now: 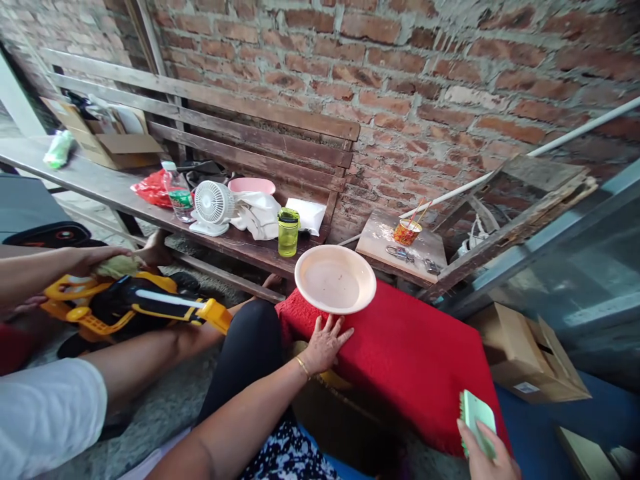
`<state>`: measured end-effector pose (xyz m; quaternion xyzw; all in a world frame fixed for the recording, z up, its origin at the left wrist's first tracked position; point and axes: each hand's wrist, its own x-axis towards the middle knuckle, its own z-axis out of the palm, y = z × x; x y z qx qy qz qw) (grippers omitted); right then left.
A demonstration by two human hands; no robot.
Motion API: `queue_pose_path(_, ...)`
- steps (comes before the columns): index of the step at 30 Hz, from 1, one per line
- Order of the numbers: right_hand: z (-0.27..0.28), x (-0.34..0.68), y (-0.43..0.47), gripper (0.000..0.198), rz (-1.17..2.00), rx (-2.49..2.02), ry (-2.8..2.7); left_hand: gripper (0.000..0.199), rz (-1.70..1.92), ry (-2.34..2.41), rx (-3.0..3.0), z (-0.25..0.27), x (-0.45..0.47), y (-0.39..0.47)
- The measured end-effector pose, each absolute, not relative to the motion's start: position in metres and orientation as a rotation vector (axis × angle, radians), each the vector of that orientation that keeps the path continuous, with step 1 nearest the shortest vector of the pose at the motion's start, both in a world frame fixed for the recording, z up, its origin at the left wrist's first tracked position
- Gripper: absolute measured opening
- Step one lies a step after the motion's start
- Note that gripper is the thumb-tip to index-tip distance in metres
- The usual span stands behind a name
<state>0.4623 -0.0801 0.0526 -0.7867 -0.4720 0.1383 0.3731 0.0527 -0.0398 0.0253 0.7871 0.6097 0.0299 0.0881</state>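
Note:
My left hand lies with its fingers spread on the red cloth, just below the rim of a pale pink basin. A little water with dark specks seems to lie in the basin. At the lower right, my right hand grips a light green scrubbing brush between thumb and fingers. The brush's bristles face left, above the right end of the cloth.
At left, another person's hand holds a greenish cloth by a yellow-black toy vehicle. A bench carries a white fan, a green bottle and a cardboard box. Another carton stands right.

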Motion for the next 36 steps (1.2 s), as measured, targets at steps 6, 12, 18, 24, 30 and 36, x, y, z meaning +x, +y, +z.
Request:
queue_pose_path(6,0.034,0.387,-0.085,0.057,0.354,-1.833,-1.409,0.105,0.077,1.805,2.317,0.029,0.045,-0.040)
queue_pose_path(12,0.028,0.378,-0.088,0.053,0.323,-1.769,-1.668,0.100,0.083,1.849,2.349,0.025,0.044,-0.042)
queue_pose_path(18,0.043,0.522,-0.112,0.048,0.198,-2.309,-1.076,0.100,0.078,1.852,2.363,0.023,0.046,-0.042)
queue_pose_path(24,0.048,0.490,-0.104,0.056,0.165,-2.165,-1.127,0.101,0.047,1.838,2.344,0.026,0.046,-0.040)
queue_pose_path(30,0.038,0.336,-0.079,0.039,0.395,-1.645,-1.749,0.100,0.068,1.863,2.367,0.024,0.045,-0.043)
queue_pose_path(36,0.026,0.353,-0.068,0.035,0.378,-1.700,-1.854,0.097,0.058,1.889,2.386,0.018,0.044,-0.041)
